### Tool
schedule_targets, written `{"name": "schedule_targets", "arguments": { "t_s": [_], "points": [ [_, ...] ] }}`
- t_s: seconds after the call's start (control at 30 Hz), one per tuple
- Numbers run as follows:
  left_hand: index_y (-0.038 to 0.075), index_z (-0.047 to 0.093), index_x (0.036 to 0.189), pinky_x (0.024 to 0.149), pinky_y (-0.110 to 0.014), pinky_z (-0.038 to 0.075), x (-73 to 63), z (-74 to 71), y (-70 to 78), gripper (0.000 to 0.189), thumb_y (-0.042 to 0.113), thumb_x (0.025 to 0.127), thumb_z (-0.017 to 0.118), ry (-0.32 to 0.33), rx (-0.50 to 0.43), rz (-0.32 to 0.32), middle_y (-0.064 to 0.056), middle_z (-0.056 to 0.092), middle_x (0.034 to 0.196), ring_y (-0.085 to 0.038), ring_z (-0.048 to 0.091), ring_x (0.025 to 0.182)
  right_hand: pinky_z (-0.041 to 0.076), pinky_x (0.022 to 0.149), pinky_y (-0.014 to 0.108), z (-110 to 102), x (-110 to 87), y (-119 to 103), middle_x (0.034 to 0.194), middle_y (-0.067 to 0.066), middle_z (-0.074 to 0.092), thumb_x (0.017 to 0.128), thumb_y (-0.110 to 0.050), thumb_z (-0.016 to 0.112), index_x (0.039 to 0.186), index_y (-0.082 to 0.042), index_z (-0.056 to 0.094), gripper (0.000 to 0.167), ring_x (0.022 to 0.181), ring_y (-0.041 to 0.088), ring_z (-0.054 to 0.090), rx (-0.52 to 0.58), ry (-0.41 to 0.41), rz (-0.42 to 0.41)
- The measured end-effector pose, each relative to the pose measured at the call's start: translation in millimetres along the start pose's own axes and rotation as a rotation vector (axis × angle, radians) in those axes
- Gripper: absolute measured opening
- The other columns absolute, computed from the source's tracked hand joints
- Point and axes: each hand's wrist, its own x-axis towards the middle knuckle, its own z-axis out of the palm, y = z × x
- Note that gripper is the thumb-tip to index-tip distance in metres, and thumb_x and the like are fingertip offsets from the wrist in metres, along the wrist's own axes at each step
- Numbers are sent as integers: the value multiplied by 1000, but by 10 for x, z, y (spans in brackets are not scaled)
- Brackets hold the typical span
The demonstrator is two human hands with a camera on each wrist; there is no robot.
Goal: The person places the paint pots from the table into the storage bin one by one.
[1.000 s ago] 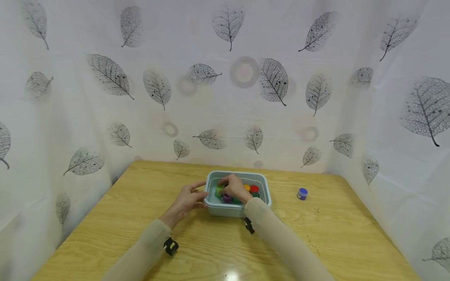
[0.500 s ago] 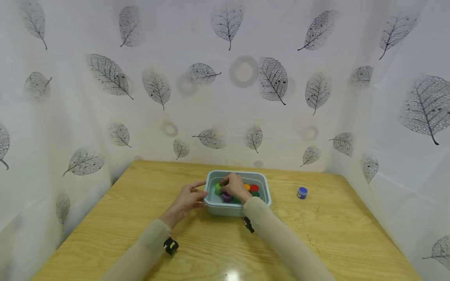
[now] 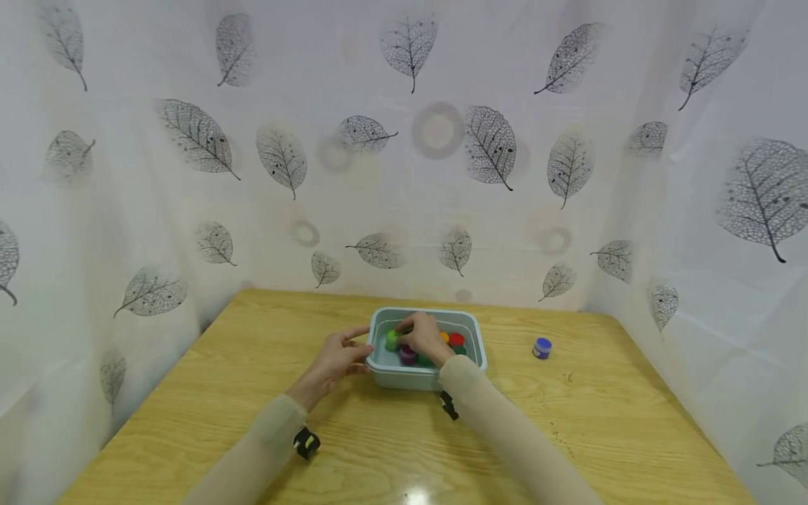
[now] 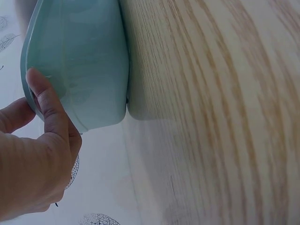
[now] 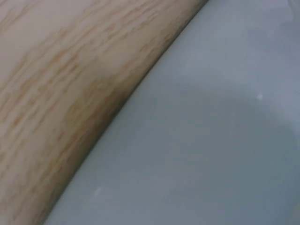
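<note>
A pale blue plastic tub (image 3: 404,380) stands on the table with several small coloured paint jars inside. My left hand (image 3: 334,366) pinches the tub's left rim, thumb over the edge and fingers against the outer wall, as the left wrist view shows. Inside the tub, my right hand (image 3: 424,339) has its thumb and forefinger at a light green jar (image 3: 392,341) and appears to pinch it. Just in front of these fingers lies a purple jar (image 3: 408,355). The right wrist view holds only the tub wall (image 5: 187,154) and wood, with no fingers.
Toward the tub's right end sit a red jar (image 3: 456,339), an orange jar (image 3: 445,337) and a dark green jar (image 3: 459,350). A blue-lidded jar (image 3: 542,348) stands alone on the wooden table (image 3: 600,421). Leaf-patterned curtain (image 3: 404,196) encloses the back and sides.
The right fingers have shifted slightly inside the tub, and more of the light green jar shows beside them. The left hand and the tub have kept their places.
</note>
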Motion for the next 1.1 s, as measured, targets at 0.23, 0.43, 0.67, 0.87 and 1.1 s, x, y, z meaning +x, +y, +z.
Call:
{"name": "schedule_targets", "arguments": {
  "t_s": [0.23, 0.43, 0.67, 0.87, 1.1],
  "points": [
    [5, 50, 141, 63, -25, 59, 22, 14, -13, 52, 0, 91, 63, -4, 9, -2, -23, 62, 106, -16, 67, 75, 59, 82, 32, -97, -64, 45, 102, 11, 75, 81, -9, 78, 103, -3, 75, 24, 93, 22, 70, 52, -49, -33],
    [4, 49, 142, 63, -25, 59, 26, -5, -30, 53, -1, 91, 63, 6, 11, 1, -25, 62, 107, -17, 67, 74, 59, 77, 28, -209, -137, 98, 99, 9, 75, 87, -10, 73, 102, -3, 75, 17, 88, 18, 69, 77, -104, -48],
    [4, 49, 142, 64, -26, 59, 3, -37, -30, 52, -1, 91, 63, 9, 17, -4, -25, 63, 108, -18, 68, 75, 60, 70, 32, -445, -200, 212, 100, 6, 74, 93, -15, 68, 109, -4, 73, 20, 84, 25, 69, 145, -230, -58],
    [4, 49, 141, 65, -27, 60, -12, -21, -7, 52, -1, 91, 63, 13, 19, -8, -24, 63, 107, -20, 69, 78, 59, 76, 39, -691, -271, 320, 107, 8, 72, 94, -20, 66, 116, -3, 70, 28, 91, 28, 66, 202, -279, -90],
    [5, 49, 142, 66, -28, 61, 6, 15, 16, 52, -2, 92, 62, 10, 24, -16, -26, 61, 110, -22, 69, 80, 58, 73, 45, -1043, -312, 472, 110, 22, 69, 95, -22, 65, 120, 5, 65, 36, 87, 43, 60, 279, -274, -88]
  ]
}}
